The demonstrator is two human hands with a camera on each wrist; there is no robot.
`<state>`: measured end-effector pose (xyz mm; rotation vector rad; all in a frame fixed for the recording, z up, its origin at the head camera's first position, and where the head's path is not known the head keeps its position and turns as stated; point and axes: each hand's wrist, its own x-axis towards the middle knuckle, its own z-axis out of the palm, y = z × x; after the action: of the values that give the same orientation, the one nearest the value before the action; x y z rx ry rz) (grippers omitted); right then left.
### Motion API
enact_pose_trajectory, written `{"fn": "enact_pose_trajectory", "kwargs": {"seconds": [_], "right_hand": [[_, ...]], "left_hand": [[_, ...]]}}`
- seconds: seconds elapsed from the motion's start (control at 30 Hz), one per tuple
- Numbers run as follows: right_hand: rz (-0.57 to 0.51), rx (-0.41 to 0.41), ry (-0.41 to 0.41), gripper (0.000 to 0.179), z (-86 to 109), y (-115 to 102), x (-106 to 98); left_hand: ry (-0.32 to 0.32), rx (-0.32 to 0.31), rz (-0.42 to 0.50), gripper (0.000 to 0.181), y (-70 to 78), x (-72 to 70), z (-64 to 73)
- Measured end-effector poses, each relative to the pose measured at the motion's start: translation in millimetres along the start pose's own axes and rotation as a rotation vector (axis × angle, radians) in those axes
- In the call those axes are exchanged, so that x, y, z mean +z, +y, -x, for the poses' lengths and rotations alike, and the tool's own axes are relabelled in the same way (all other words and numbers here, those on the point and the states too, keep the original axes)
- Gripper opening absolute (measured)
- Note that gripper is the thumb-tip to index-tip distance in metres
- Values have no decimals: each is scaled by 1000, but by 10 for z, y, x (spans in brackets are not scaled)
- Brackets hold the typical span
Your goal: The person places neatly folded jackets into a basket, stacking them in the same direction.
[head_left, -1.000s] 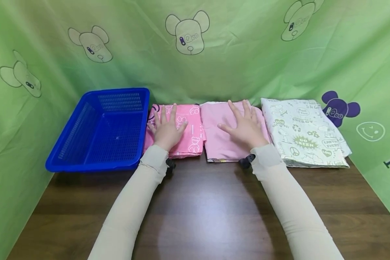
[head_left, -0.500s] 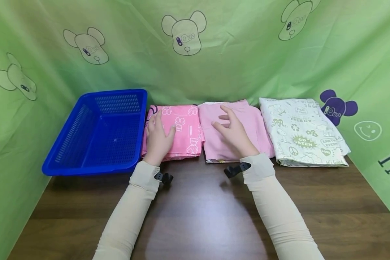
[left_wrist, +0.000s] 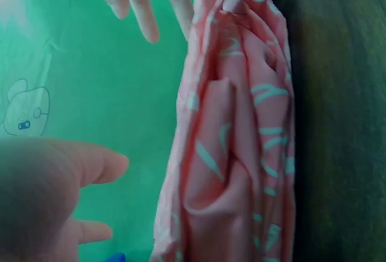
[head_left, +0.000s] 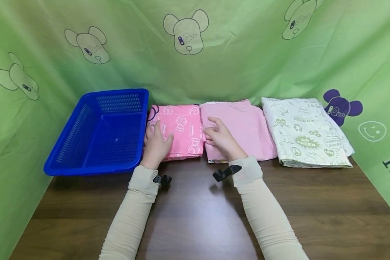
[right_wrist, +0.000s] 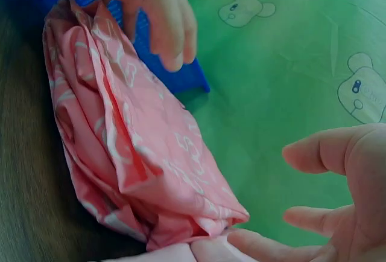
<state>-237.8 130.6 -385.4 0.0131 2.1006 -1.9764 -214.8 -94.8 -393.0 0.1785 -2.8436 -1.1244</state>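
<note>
In the head view, a bright pink folded cloth (head_left: 186, 131) with white outlined bear figures lies right of the blue basket. My left hand (head_left: 157, 146) is at its left edge, fingers slightly bent, some fingertips hidden beside the cloth. At its right edge is my right hand (head_left: 223, 140), above the pale pink folded cloth (head_left: 247, 126), with fingers pointing left. Both wrist views show the bright pink cloth's layered front folds (left_wrist: 241, 129), with a gap between the left thumb and them. In the right wrist view, a low finger of the right hand (right_wrist: 362, 195) is near the cloth's corner.
The blue perforated basket (head_left: 95, 169) stands at the left. A white folded cloth (head_left: 307, 126) with green print lies at the right. Behind them hangs a green curtain (head_left: 247, 65) with bear faces. The dark wooden table (head_left: 195, 209) runs in front.
Both hands were spread over the two pink cloths. My left hand has drawn back to the bright pink cloth's left edge; my right hand has moved left to its right edge.
</note>
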Motion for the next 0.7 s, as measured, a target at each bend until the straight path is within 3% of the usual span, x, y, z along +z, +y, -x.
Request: {"fn": "enact_pose_trajectory", "kwargs": {"seconds": [0.17, 0.47, 0.7], "right_hand": [[26, 3, -5, 66, -5, 24, 75], [133, -17, -33, 72, -52, 110, 133], [195, -61, -65, 80, -79, 154, 172]], "left_hand": [[-59, -57, -33, 77, -64, 24, -36], [-48, -80, -29, 76, -165, 54, -87], [-4, -69, -4, 73, -177, 70, -98]]}}
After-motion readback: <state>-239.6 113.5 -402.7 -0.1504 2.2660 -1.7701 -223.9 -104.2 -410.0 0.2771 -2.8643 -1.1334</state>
